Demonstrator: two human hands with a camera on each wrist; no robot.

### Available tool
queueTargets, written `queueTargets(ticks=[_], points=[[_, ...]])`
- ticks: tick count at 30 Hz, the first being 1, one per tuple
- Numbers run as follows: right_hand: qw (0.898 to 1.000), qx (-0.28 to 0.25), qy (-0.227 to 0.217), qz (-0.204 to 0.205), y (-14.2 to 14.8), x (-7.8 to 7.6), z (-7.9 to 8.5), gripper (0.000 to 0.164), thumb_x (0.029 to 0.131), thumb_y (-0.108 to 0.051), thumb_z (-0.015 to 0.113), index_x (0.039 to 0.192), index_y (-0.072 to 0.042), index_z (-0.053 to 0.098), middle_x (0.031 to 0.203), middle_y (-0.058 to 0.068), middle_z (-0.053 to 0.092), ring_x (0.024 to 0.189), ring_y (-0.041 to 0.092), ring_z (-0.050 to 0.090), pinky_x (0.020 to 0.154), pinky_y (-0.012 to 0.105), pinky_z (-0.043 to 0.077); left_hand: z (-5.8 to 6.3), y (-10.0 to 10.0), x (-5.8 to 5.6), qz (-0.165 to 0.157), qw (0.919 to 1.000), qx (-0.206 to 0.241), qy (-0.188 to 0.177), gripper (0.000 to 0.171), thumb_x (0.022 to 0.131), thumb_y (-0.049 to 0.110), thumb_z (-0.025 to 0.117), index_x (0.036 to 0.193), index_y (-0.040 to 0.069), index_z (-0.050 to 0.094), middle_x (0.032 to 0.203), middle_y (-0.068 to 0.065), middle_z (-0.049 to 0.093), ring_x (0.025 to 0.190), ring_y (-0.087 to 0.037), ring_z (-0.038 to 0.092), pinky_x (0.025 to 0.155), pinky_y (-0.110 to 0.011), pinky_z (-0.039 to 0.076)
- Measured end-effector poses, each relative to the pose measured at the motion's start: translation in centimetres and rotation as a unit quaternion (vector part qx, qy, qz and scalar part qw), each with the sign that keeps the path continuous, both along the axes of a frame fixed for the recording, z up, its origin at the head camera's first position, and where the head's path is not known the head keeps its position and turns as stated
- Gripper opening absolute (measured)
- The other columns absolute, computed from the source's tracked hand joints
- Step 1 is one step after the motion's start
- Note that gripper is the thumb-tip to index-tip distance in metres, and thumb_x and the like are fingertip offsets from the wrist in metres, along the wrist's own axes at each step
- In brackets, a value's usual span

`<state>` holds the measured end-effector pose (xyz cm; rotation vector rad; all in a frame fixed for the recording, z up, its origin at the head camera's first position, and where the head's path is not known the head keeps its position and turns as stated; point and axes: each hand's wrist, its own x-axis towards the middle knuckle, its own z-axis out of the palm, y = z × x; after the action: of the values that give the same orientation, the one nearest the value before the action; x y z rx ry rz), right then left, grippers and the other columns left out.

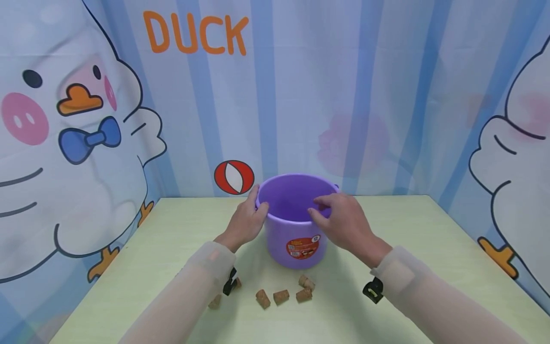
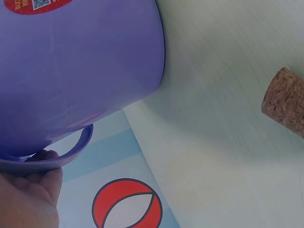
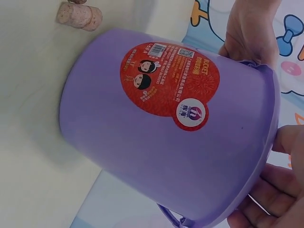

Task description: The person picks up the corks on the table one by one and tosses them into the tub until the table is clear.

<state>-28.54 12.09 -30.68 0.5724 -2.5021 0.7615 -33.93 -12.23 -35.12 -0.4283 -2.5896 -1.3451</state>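
A purple bucket (image 1: 296,243) stands upright on the table, its red label facing me. My left hand (image 1: 245,220) grips the bucket's left rim, thumb over the edge; the left wrist view shows the fingers around the rim beside the handle (image 2: 84,142). Over the right side of the mouth is my right hand (image 1: 345,220), its fingers loosely bent and thumb apart from them, nothing between. From the right wrist, the bucket's rim partly hides those fingers (image 3: 273,194). Several corks lie in front of the bucket, among them a cork (image 1: 281,296) near the middle and a cork (image 1: 263,298) left of it.
The pale table (image 1: 408,267) runs back to a striped curtain (image 1: 309,86) with duck prints at both sides. Two corks lie close together at the right of the group, one being a cork (image 1: 303,295). Another cork (image 1: 215,301) is partly covered by my left sleeve.
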Motion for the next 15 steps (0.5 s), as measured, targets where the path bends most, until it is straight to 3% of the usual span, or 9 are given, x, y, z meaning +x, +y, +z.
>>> queueTargets(ticks=[4, 11, 15], points=[[1.000, -0.007, 0.012, 0.001, 0.3, 0.3, -0.1, 0.032, 0.093, -0.022, 0.073, 0.115, 0.002, 0.076, 0.104, 0.015, 0.076, 0.094, 0.031, 0.071, 0.078, 0.043, 0.060, 0.1, 0.0, 0.1, 0.000, 1.0000, 0.001, 0.000, 0.070, 0.105, 0.030, 0.041, 0.165, 0.009, 0.013, 0.159, -0.013, 0.042, 0.142, -0.030, 0.047, 0.115, -0.052, 0.039], [0.999, -0.014, 0.028, 0.005, 0.8, 0.8, 0.0, 0.030, 0.093, -0.022, 0.073, 0.113, 0.001, 0.077, 0.100, 0.012, 0.076, 0.090, 0.027, 0.069, 0.080, 0.045, 0.056, 0.1, 0.0, 0.1, 0.002, 1.0000, 0.002, -0.001, 0.070, 0.105, 0.030, 0.041, 0.165, 0.010, 0.013, 0.156, -0.013, 0.046, 0.125, -0.030, 0.054, 0.113, -0.051, 0.043], [0.999, -0.014, 0.032, 0.006, 1.0, 1.2, 0.0, 0.030, 0.093, -0.023, 0.074, 0.112, 0.000, 0.077, 0.097, 0.010, 0.076, 0.089, 0.025, 0.068, 0.081, 0.045, 0.054, 0.0, 0.0, 0.1, 0.001, 1.0000, 0.000, 0.000, 0.070, 0.104, 0.032, 0.040, 0.165, 0.009, 0.013, 0.157, -0.013, 0.046, 0.127, -0.029, 0.054, 0.114, -0.051, 0.041]])
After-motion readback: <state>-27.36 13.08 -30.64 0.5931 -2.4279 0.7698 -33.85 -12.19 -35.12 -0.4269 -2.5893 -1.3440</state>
